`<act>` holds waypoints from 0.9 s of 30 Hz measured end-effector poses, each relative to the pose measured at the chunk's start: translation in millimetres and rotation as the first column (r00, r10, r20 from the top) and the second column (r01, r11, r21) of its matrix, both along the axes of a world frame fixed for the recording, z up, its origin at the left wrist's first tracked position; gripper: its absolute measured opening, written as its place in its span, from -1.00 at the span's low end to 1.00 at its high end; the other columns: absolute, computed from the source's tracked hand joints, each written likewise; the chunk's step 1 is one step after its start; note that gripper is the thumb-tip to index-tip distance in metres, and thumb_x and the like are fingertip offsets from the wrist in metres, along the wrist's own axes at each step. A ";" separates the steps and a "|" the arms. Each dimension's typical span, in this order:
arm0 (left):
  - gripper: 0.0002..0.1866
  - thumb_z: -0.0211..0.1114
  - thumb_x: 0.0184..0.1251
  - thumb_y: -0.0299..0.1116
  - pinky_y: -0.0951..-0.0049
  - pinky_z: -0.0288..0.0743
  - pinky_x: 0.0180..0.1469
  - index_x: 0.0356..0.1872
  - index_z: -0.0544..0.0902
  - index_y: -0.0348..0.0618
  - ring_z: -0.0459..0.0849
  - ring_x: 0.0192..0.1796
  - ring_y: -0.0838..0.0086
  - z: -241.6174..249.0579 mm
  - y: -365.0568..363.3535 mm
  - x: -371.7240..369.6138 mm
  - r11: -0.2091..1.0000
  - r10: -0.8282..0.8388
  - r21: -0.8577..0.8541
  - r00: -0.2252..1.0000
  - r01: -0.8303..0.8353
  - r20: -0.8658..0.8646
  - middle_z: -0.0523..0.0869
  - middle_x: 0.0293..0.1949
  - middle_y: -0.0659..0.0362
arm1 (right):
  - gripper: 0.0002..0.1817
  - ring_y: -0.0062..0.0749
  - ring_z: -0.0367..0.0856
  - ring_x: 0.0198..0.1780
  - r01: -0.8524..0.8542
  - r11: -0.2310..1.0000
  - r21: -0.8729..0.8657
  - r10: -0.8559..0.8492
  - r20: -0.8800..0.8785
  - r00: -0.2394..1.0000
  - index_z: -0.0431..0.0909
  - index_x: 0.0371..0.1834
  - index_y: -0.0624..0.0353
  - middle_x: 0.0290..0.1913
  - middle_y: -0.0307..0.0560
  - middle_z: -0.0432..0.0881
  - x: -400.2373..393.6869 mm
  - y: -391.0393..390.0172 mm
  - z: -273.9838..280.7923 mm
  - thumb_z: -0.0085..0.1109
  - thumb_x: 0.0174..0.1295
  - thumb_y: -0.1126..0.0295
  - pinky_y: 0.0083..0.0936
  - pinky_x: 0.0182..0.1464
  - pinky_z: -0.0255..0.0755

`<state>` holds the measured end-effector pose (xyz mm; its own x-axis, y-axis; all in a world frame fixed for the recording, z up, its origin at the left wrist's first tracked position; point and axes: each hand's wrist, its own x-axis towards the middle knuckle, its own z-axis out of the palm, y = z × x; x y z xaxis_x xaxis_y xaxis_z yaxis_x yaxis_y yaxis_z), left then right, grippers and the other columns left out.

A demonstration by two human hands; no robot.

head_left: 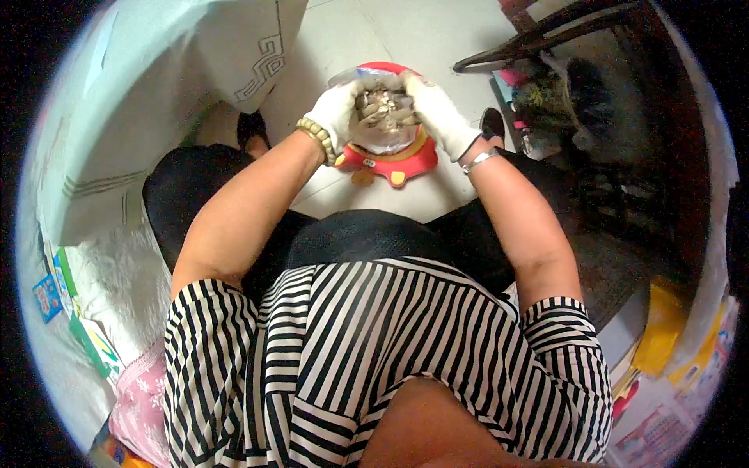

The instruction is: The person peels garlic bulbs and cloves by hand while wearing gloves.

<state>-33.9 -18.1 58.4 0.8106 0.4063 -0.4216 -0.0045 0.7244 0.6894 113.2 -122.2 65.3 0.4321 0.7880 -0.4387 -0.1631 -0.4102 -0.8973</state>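
Between my gloved hands is a heap of small grey-brown pieces (pixel 386 109) with pale bits among them; their exact kind is hard to make out. My left hand (pixel 339 109), in a white glove, curls around the heap's left side. On the right side my right hand (pixel 438 109), gloved in white too, grips the heap with fingers bent. Under the pieces shows a clear plastic bag or bowl (pixel 385 143). It rests on a red plastic stand (pixel 412 162) with yellow pads, on the floor between my feet. My fingertips are partly hidden by the heap.
Pale floor tiles (pixel 413 31) surround the stand. A light cloth with a dark border pattern (pixel 187 62) hangs at the left. Dark wooden furniture (pixel 546 35) stands at the right. A pink cloth (pixel 140 402) and a yellow bag (pixel 663 327) lie near my sides.
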 end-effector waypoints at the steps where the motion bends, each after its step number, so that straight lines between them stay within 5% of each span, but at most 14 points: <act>1: -0.73 -0.03 0.30 -0.53 0.45 0.48 0.07 0.00 0.48 -0.29 0.60 -0.07 0.36 3.1 0.3 4.2 0.985 0.035 -0.171 0.997 -0.024 0.063 0.60 -0.11 0.04 | -0.52 -0.45 0.54 -0.12 -0.054 0.999 -0.003 0.054 0.101 0.993 0.42 0.09 0.27 -0.05 -0.01 0.55 -6.2 -1.3 16.6 -0.14 0.34 0.08 -0.51 -0.03 0.42; 3: -0.71 -0.01 0.26 -0.61 0.44 0.53 0.00 0.01 0.44 -0.33 0.61 -0.10 0.38 9.3 -7.3 4.6 0.988 0.086 -0.126 0.996 -0.090 -0.040 0.59 -0.12 0.01 | -0.60 -0.54 0.56 -0.21 -0.067 0.997 -0.048 0.076 0.218 0.973 0.44 0.05 0.27 -0.15 -0.12 0.59 -17.3 -3.8 31.5 -0.07 0.33 0.18 -0.61 -0.16 0.46; 4: -0.70 -0.03 0.26 -0.63 0.43 0.56 -0.02 0.02 0.40 -0.37 0.61 -0.09 0.37 11.8 -12.1 9.1 0.985 0.156 -0.056 0.984 -0.162 -0.087 0.58 -0.11 -0.04 | -0.66 -0.64 0.54 -0.28 -0.061 0.997 -0.039 0.062 0.027 0.998 0.45 0.04 0.24 -0.19 -0.20 0.58 -20.9 -0.7 27.5 -0.04 0.32 0.25 -0.72 -0.28 0.44; 6: -0.71 0.04 0.23 -0.63 0.43 0.57 -0.06 0.00 0.39 -0.38 0.62 -0.11 0.37 3.3 -9.6 6.5 0.986 0.149 -0.063 0.985 -0.155 -0.089 0.58 -0.10 -0.04 | -0.69 -0.70 0.51 -0.39 -0.116 0.991 -0.073 0.113 -0.038 0.993 0.45 0.04 0.23 -0.27 -0.26 0.59 -25.6 -6.9 38.9 -0.05 0.33 0.29 -0.75 -0.40 0.42; 10: -0.78 0.16 0.26 -0.50 0.44 0.51 -0.02 -0.08 0.51 -0.28 0.62 -0.14 0.40 -8.9 -7.7 2.7 0.994 0.090 0.066 0.994 -0.085 -0.066 0.63 -0.19 0.10 | -0.72 -0.72 0.48 -0.48 -0.175 0.984 0.020 0.176 -0.114 0.978 0.45 0.02 0.21 -0.33 -0.27 0.58 -24.5 -10.2 36.0 -0.06 0.34 0.32 -0.75 -0.48 0.39; 12: -0.78 0.17 0.25 -0.49 0.45 0.51 -0.01 -0.09 0.52 -0.28 0.62 -0.14 0.40 -4.2 -8.9 3.3 0.993 0.089 0.084 0.994 -0.083 -0.066 0.63 -0.18 0.10 | -0.75 -0.68 0.49 -0.49 -0.119 0.978 0.170 0.172 -0.339 0.925 0.45 0.00 0.18 -0.35 -0.24 0.60 -24.5 -11.1 39.6 -0.07 0.34 0.34 -0.76 -0.47 0.40; 16: -0.71 0.18 0.25 -0.43 0.46 0.54 -0.09 -0.04 0.46 -0.31 0.62 -0.15 0.40 15.3 -10.3 4.5 0.990 0.125 0.084 0.985 -0.116 -0.116 0.62 -0.16 0.06 | -0.76 -0.63 0.58 -0.41 0.045 0.983 0.176 0.043 -0.471 0.881 0.46 -0.02 0.19 -0.27 -0.19 0.61 -33.1 -9.3 46.7 -0.05 0.33 0.35 -0.74 -0.43 0.46; 20: -0.64 0.17 0.28 -0.38 0.48 0.56 -0.16 0.04 0.39 -0.33 0.63 -0.18 0.41 13.2 -15.6 4.5 0.978 0.175 0.129 0.982 -0.165 -0.067 0.61 -0.15 0.02 | -0.75 -0.66 0.58 -0.39 0.021 0.971 0.238 0.093 -0.459 0.883 0.45 -0.01 0.19 -0.25 -0.22 0.60 -37.3 -8.5 46.0 -0.05 0.34 0.33 -0.74 -0.42 0.47; 22: -0.65 0.12 0.31 -0.30 0.50 0.54 -0.19 0.02 0.39 -0.29 0.61 -0.18 0.46 11.7 -23.0 7.5 0.955 0.202 0.243 0.973 -0.170 -0.113 0.61 -0.21 0.06 | -0.82 -0.72 0.38 -0.61 0.023 0.992 0.121 0.015 -0.301 0.954 0.47 -0.22 0.09 -0.51 -0.33 0.49 -41.8 -6.3 49.2 -0.07 0.35 0.27 -0.73 -0.62 0.26; 24: -0.60 0.11 0.32 -0.27 0.49 0.52 -0.16 0.07 0.37 -0.31 0.61 -0.17 0.44 15.1 -24.5 5.7 0.946 0.141 0.309 0.981 -0.095 -0.130 0.61 -0.17 0.05 | -0.81 -0.68 0.41 -0.62 -0.039 0.993 0.110 0.062 -0.207 0.976 0.45 -0.21 0.11 -0.53 -0.31 0.48 -39.1 -3.5 34.7 -0.10 0.36 0.26 -0.70 -0.65 0.27; 25: -0.67 0.07 0.37 -0.19 0.57 0.47 -0.32 -0.02 0.43 -0.22 0.54 -0.31 0.55 26.3 -24.3 1.3 0.936 0.073 0.351 0.972 0.011 -0.225 0.60 -0.25 0.17 | -0.80 -0.67 0.41 -0.62 -0.051 0.992 0.114 0.067 -0.142 0.987 0.44 -0.20 0.11 -0.53 -0.29 0.48 -39.5 -3.7 29.3 -0.12 0.36 0.25 -0.69 -0.66 0.27; 27: -0.69 0.05 0.38 -0.18 0.60 0.44 -0.38 -0.03 0.42 -0.19 0.51 -0.36 0.58 15.7 -26.1 6.6 0.909 0.134 0.415 0.966 -0.032 -0.219 0.58 -0.30 0.20 | -0.78 -0.65 0.40 -0.66 -0.042 0.992 0.116 0.047 -0.040 0.998 0.41 -0.18 0.12 -0.55 -0.27 0.47 -43.0 -2.7 26.7 -0.16 0.38 0.24 -0.69 -0.67 0.25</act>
<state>-27.3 -44.2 74.1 0.6630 0.6442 -0.3813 0.1487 0.3859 0.9105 70.2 -124.9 92.0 0.3788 0.8523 -0.3607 -0.1858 -0.3118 -0.9318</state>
